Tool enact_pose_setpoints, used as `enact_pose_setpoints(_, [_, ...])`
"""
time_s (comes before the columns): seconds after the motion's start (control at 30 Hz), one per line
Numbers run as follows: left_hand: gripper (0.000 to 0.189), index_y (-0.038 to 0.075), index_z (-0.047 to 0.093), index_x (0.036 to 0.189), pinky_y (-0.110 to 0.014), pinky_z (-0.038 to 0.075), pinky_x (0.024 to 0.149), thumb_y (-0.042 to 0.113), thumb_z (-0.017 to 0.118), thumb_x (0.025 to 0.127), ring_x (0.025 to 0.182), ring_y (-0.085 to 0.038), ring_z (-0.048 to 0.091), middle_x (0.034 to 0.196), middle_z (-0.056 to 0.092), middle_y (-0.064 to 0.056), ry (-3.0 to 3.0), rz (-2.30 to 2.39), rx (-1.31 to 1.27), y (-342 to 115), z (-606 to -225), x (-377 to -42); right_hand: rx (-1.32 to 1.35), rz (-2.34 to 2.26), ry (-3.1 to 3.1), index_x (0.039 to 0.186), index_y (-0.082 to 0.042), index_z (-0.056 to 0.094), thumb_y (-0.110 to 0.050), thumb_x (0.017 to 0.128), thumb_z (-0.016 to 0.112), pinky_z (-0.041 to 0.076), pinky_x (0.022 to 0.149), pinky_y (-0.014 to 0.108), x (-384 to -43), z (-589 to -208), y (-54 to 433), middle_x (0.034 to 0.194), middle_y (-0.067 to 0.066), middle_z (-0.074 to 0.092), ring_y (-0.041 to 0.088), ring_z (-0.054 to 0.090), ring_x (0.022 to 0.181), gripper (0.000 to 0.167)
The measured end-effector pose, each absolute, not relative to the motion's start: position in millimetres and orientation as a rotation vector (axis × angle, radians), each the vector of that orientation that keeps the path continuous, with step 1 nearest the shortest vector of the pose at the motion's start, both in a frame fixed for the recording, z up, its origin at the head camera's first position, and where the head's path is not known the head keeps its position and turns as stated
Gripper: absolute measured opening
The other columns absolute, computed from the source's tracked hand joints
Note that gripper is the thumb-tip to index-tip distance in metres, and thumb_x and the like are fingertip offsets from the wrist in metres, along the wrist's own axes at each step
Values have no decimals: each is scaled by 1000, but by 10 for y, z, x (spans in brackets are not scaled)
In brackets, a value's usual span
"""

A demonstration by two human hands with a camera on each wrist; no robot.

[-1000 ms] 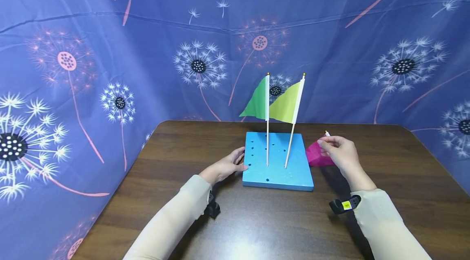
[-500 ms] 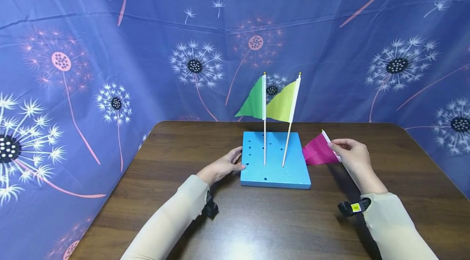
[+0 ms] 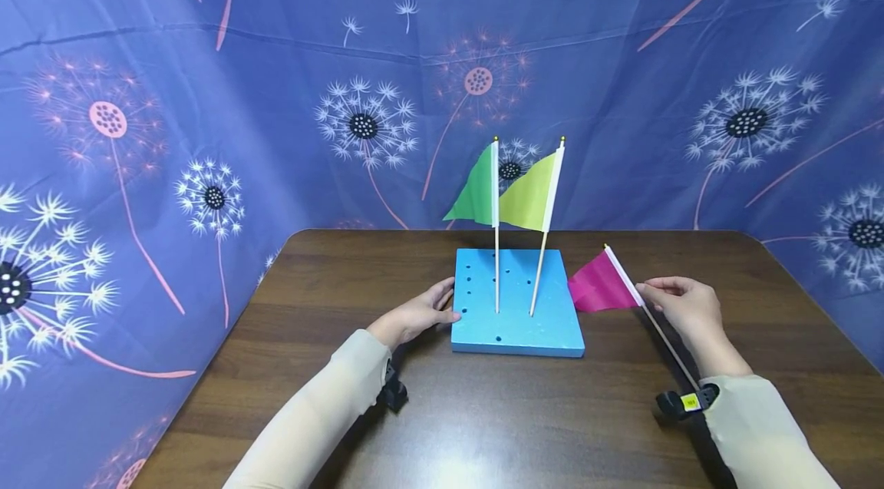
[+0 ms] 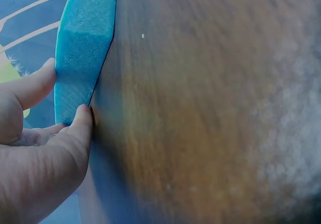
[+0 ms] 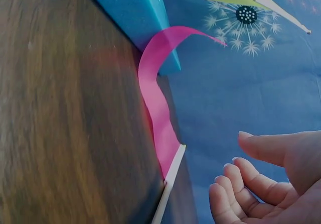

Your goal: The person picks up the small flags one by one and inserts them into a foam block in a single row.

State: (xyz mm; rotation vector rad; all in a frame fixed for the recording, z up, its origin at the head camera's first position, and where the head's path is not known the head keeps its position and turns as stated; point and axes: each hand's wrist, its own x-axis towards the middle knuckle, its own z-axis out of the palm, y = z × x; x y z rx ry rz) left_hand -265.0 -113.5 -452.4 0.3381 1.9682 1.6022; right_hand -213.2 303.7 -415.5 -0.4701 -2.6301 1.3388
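Observation:
A blue foam board (image 3: 476, 330) with several small holes lies on the table in the head view. My left hand (image 3: 417, 314) holds its left edge; the left wrist view shows the thumb (image 4: 39, 86) on one side and fingertips lower on the edge. Two pennant flags stand in the board: a green flag (image 3: 479, 189) upright and a yellow-green flag (image 3: 533, 196) leaning right. Right of the board, a magenta flag (image 3: 602, 285) lies on the table, its stick pointing toward me. My right hand (image 3: 691, 314) hovers beside that stick, thumb and fingers apart, holding nothing in the right wrist view.
The brown wooden table (image 3: 345, 262) has rounded far corners. A blue curtain (image 3: 290, 128) printed with dandelions hangs close behind it and along the left. The magenta cloth's tip reaches the board's right side.
My right hand has let go of the magenta flag and moved right, away from it. The flag now lies on the table. The left hand stays on the board.

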Motion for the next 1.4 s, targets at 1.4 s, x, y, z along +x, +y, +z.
enact_pose_setpoints(1.4, [80, 11, 7, 157, -47, 13, 122, 10, 59, 96, 151, -25, 5, 164, 4, -10, 1976, 1587, 322, -1134, -4520, -2648, -392, 1006, -3082, 82, 4, 72, -24, 80, 75, 40, 59, 30, -1863, -4270, 3400, 60, -4, 65, 8, 59, 58, 28])
